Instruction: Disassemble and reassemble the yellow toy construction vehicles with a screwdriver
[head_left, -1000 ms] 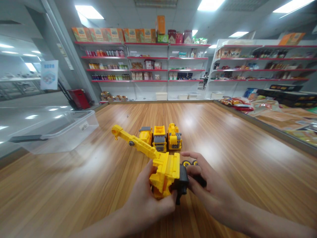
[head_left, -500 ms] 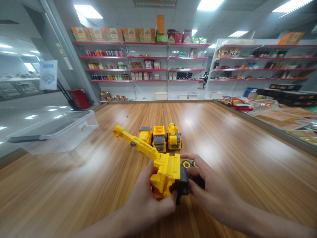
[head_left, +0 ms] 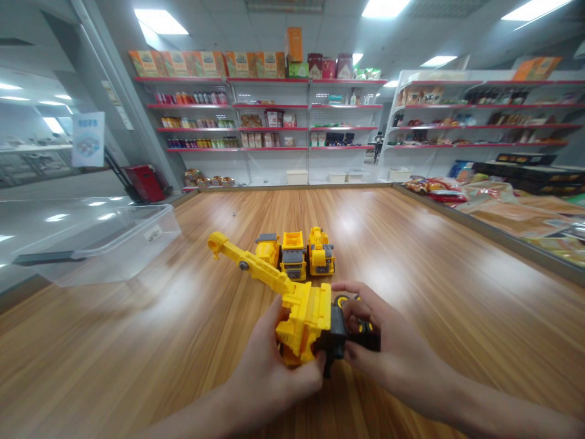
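Note:
A yellow toy crane truck (head_left: 304,314) is held just above the wooden table (head_left: 159,329), its long boom (head_left: 247,265) slanting up to the left. My left hand (head_left: 269,372) grips the yellow body from the left and below. My right hand (head_left: 388,347) is closed around the dark wheeled end of the same toy, fingers curled over the wheels. Just beyond stand three small yellow toy construction vehicles (head_left: 296,253) side by side.
A clear plastic bin (head_left: 100,244) sits at the table's left edge. Packaged goods (head_left: 503,201) lie along the right side behind a raised rim. Shop shelves (head_left: 269,122) with boxes and bottles line the back wall, and a red case (head_left: 146,182) stands by a pillar.
My right fingers have curled tighter over the toy's wheels. The crane and both hands have stayed almost in place.

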The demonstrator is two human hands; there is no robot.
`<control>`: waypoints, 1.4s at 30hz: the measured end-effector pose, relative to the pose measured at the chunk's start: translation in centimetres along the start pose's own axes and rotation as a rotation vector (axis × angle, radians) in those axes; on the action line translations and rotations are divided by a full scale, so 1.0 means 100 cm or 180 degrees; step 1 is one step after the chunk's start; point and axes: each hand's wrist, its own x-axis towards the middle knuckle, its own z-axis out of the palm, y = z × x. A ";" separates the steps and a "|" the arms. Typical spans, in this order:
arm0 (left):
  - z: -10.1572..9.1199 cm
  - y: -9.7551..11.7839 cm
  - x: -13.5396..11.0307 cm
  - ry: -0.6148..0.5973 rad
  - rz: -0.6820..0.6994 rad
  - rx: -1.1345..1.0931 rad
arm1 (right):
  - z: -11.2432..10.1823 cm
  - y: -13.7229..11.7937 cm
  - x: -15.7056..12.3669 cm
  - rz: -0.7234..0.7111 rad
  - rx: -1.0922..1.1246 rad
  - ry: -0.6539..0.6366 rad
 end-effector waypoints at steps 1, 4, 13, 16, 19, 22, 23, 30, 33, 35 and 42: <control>0.000 0.001 0.001 -0.0028 -0.0016 0.0010 | 0.000 0.000 0.000 0.0015 0.0034 -0.0032; 0.000 0.005 0.002 -0.0039 -0.0027 0.0031 | 0.000 0.001 0.000 0.0047 0.0094 -0.0139; 0.001 0.008 0.001 0.0117 -0.0053 -0.0043 | -0.004 -0.001 0.000 0.0022 -0.0056 -0.0162; 0.001 0.013 0.002 0.0215 -0.0079 -0.0048 | -0.005 -0.002 0.001 -0.0019 -0.0099 -0.0146; -0.001 0.016 0.004 0.0286 -0.0150 -0.0068 | -0.006 -0.003 0.000 -0.0097 -0.0239 -0.0119; -0.003 0.015 0.004 0.0344 -0.0265 -0.0126 | -0.007 -0.001 0.000 -0.0220 -0.0365 -0.0083; -0.003 0.014 0.004 0.0362 -0.0309 -0.0181 | -0.006 0.000 -0.001 -0.0271 -0.0394 -0.0082; -0.005 0.003 0.003 0.0399 -0.0616 -0.1129 | -0.002 0.002 -0.001 -0.0757 -0.0755 -0.0113; -0.004 0.000 0.004 0.0422 -0.0712 -0.1247 | -0.005 0.001 0.001 -0.0842 -0.0907 -0.0106; -0.004 -0.001 0.004 0.0454 -0.0727 -0.1232 | -0.013 0.000 0.005 -0.0744 -0.0916 -0.0017; 0.000 0.003 0.004 0.0608 -0.0662 -0.1118 | -0.059 0.008 0.025 -0.0194 -0.1523 0.0518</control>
